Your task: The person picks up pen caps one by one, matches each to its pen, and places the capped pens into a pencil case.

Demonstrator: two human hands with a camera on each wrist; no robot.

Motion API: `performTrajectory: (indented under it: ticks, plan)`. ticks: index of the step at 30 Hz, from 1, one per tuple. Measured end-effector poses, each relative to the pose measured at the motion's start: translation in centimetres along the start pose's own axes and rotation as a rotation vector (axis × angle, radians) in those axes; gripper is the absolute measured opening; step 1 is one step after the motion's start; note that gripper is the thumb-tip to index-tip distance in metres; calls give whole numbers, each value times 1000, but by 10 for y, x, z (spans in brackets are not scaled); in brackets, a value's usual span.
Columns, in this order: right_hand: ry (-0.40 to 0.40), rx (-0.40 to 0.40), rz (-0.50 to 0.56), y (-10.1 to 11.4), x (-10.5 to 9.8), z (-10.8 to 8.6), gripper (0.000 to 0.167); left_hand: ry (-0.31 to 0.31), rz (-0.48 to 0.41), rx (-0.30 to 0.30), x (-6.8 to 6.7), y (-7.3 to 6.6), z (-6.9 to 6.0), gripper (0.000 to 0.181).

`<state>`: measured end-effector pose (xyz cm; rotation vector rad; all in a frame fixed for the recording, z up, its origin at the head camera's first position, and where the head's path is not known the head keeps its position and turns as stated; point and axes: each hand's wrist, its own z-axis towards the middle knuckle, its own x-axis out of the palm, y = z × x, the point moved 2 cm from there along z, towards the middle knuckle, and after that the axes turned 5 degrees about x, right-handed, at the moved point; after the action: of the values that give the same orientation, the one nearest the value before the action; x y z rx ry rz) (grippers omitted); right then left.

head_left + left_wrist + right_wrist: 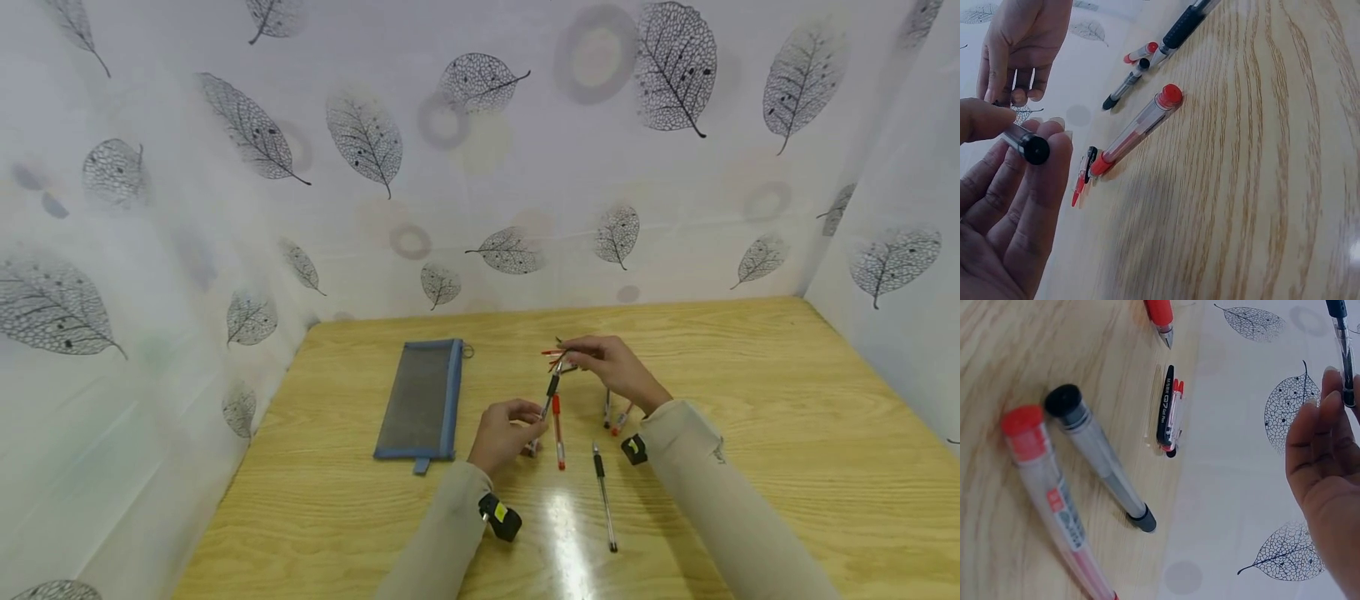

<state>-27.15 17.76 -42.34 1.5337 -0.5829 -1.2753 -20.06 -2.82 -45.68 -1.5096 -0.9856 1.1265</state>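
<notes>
– Beige fabric sleeves [438, 533] lie closest, angled in over your wood-grain table [300, 533]. Between them, loose: a clear plastic pen with black rubber grip [604, 497], tip away from you.

– And your grip?

– Left hand [507, 437]: finger and thumb pinched on the tail end of a raised clear plastic pen with black grip and metal tip [552, 387]. It slants between your hands. Right hand [618, 367]: fingertips by that pen's far end; cannot tell whether they hold anything.

– What could go wrong for you?

– Your left pinch takes one end only. Loosen it and the barrel could tip or slip, perhaps knocking the clear plastic pen with red grip [559, 435] lying near your left fingertips. Round barrels; likely to roll.

– Your right side?

– Near your right wrist, a black-ended clear pen [607, 408] and a red-ended clear pen [623, 418]. Lower that wrist carelessly and you might sweep both. Bare tip could ink your fingers, too.

– Your blue-edged grey mesh pouch [416, 400]?

– Flat on the table, well left of your left hand. Little risk there.
</notes>
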Motion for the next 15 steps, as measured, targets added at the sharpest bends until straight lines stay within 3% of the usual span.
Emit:
performTrajectory:
  ticks: [6, 15]
  plan:
    - [20, 20, 57, 5, 5, 0, 35, 9, -32, 12, 0, 1, 0, 23]
    - [-36, 58, 135, 2, 11, 1, 34, 20, -68, 15, 2, -3, -2, 26]
